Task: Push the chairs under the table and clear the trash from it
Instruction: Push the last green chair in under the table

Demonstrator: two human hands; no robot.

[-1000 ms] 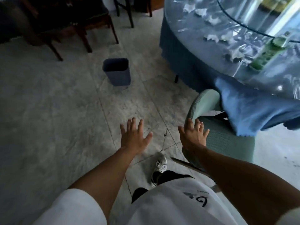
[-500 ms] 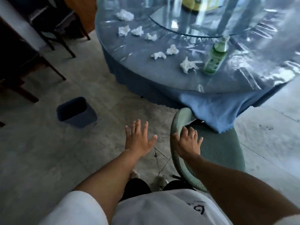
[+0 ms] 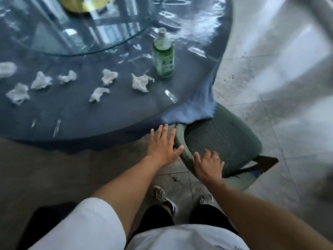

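Chairs first: the one in play is the green chair (image 3: pixel 223 141), sitting at the near right edge of the round counter (image 3: pixel 72 116), its seat only partly tucked under the hanging blue tablecloth (image 3: pixel 191 112). Looks like a woven or mesh shell on a dark frame, so my guess is it's fairly light but stiff, and it should slide on the tile floor (image 3: pixel 270 78) rather than need lifting. Might catch on grout lines though.

Right hand (image 3: pixel 209 164) is resting on the near rim of the backrest, fingers loosely spread over the weave, more a press than a real grip. Left hand (image 3: pixel 163 148) is flat and wide open just beside the left side of that rim, thumb about touching it, holding nothing. Best place to take hold is that curved top rim with both palms and shove straight toward the counter. Watch that the cloth doesn't bunch up on the seat.

Trash is all still on the counter: crumpled tissues (image 3: pixel 139 83) scattered across the near left, and a green bottle (image 3: pixel 163 56) standing upright, uncapped, further back. Tissues are soft and weightless, just pinch them up. Bottle looks like thin plastic, tips easily, and the clear cover on the counter looks slick, so grab it round the middle.
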